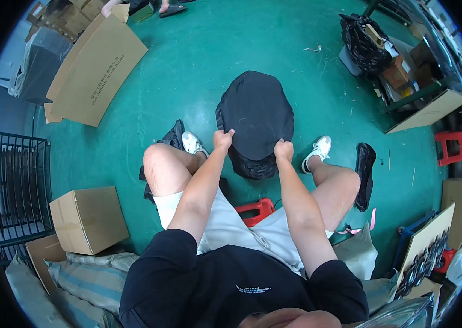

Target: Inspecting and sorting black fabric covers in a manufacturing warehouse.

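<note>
Between my knees, a black oval fabric bag (257, 112) with a flat, smooth top and gathered, wrinkled sides is held out in front of me. My left hand (223, 140) grips its near left edge, thumb on top and fingers curled under. On the near right edge my right hand (284, 150) pinches the fabric the same way. Below my hands the bag's crumpled side (253, 167) hangs down. Whether anything is inside the bag cannot be seen.
A red stool (256, 212) shows between my thighs. Black cloth (172, 136) lies by my left foot, a long black pouch (365, 176) beyond my right knee. Cartons (90, 220) and woven sacks (92, 279) stand left, a metal rack (15, 186) behind them. Another person's foot (172, 10) is far off.
</note>
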